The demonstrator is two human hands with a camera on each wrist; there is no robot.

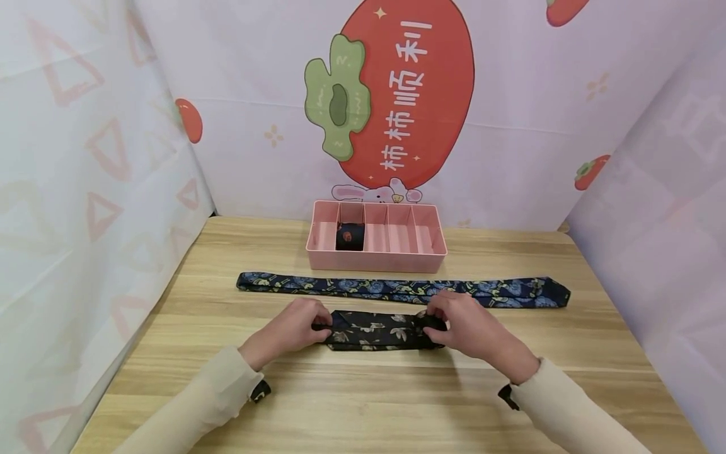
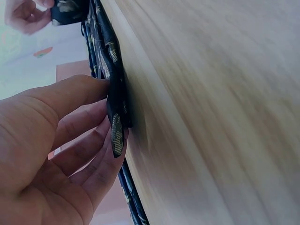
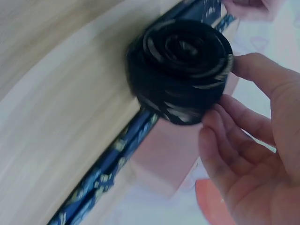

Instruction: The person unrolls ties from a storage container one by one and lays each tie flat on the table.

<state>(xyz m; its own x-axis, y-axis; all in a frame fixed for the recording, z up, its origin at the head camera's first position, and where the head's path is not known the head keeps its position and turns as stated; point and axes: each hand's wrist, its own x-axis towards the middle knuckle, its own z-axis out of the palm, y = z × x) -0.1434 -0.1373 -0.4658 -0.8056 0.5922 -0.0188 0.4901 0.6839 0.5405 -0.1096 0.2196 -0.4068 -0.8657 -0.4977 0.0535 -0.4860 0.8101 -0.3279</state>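
Observation:
A black necktie with pale floral print (image 1: 371, 330) lies across the table, its right part wound into a roll (image 3: 183, 70). My right hand (image 1: 467, 325) holds that roll between thumb and fingers. At the tie's other end, my left hand (image 1: 292, 328) pinches the flat tip, thumb on one face and fingers on the other, as the left wrist view shows. Behind both hands a navy necktie with blue and yellow pattern (image 1: 340, 287) stretches out flat, folded lengthwise, its wide end to the right.
A pink divided box (image 1: 377, 260) stands at the back of the table, with a rolled dark tie (image 1: 350, 237) in its second compartment from the left. Printed cloth (image 1: 244, 157) hangs behind and along both sides of the wooden table (image 1: 363, 403).

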